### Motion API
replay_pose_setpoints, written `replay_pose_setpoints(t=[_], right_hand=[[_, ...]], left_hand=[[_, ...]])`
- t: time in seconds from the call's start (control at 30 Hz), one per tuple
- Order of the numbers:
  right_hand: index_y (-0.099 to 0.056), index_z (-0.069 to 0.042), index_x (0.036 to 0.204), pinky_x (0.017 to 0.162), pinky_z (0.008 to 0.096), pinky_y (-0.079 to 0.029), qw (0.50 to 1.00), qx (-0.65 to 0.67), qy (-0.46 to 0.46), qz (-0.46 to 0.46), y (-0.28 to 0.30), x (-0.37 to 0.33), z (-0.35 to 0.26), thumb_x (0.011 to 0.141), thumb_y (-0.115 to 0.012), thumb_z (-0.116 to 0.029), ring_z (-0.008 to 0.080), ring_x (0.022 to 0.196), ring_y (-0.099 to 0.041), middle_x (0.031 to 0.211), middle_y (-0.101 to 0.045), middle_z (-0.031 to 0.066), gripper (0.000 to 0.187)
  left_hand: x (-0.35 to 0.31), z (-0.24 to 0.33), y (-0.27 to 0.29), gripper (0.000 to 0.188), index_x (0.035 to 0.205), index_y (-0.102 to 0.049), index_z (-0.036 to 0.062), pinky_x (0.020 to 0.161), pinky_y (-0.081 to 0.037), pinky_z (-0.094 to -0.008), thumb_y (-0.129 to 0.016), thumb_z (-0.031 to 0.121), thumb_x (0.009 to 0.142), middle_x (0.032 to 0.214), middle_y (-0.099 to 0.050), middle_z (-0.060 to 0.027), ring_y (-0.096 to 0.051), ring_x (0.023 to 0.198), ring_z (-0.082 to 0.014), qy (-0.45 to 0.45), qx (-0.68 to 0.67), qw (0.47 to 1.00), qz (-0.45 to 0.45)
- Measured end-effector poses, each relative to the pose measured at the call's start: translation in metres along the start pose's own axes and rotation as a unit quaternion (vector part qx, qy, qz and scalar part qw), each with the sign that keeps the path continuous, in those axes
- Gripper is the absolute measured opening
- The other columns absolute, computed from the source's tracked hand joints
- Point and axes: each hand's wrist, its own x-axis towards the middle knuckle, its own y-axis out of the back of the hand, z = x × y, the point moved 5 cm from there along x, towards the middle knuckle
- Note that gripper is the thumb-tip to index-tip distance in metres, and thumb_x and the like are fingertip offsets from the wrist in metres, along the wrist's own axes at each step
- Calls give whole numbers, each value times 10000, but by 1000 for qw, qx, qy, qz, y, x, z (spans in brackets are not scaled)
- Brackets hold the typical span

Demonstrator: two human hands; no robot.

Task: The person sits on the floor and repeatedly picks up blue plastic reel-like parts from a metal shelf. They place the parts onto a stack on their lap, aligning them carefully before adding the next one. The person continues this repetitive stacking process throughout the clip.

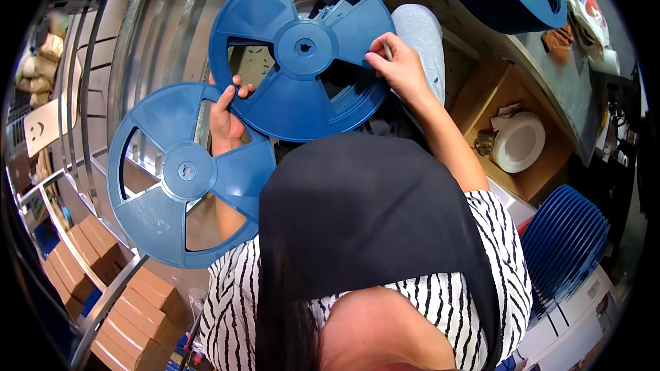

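A blue plastic reel (pixel 268 10) with a round hub and wedge-shaped openings is held up at the top centre. My left hand (pixel 228 118) grips its lower left rim, fingers curled at the edge. A second blue reel (pixel 155 209) sits lower left, overlapping my left forearm, which shows through one opening. My left hand shows within another opening of that reel; whether it also grips it I cannot tell. At the upper reel's right rim, my right hand (pixel 402 69) is closed in a pinch. A small pale, stick-like thing (pixel 388 51) shows between its fingers.
A stack of blue reels (pixel 512 0) lies on the bench at upper right; more reels (pixel 564 240) stand lower right. An open carton (pixel 474 106) holds a white round spool (pixel 520 142). Metal rails (pixel 161 10) run at left, with brown boxes (pixel 141 316) below.
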Motion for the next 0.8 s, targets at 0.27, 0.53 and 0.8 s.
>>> replay_pose_setpoints(t=[0.27,0.53,0.8], right_hand=[[-585,-79,922,642,418,-492,961,-273,38,31,-15,-5,-22,772,-699,-291,349,741,-643,758,-660,130,284],[-572,-34,888,726,292,-488,972,-228,42,39,0,31,-29,796,-686,-206,197,762,-638,802,-646,106,226],[-661,-73,1086,833,352,-488,949,-262,78,158,50,64,-18,793,-683,-395,248,942,-630,1020,-641,118,436]], left_hand=[[1,-5,12,645,1419,-315,194,928,-462,-440,-553,-35,864,985,-552,-100,-574,786,-197,6,9,1000,27],[10,-8,16,587,1394,-325,204,968,-451,-416,-523,-32,895,1016,-534,-99,-559,823,-187,23,13,1000,-5],[10,-1,10,606,1385,-327,182,941,-469,-416,-546,-46,868,996,-550,-113,-573,811,-197,16,3,1000,6]])
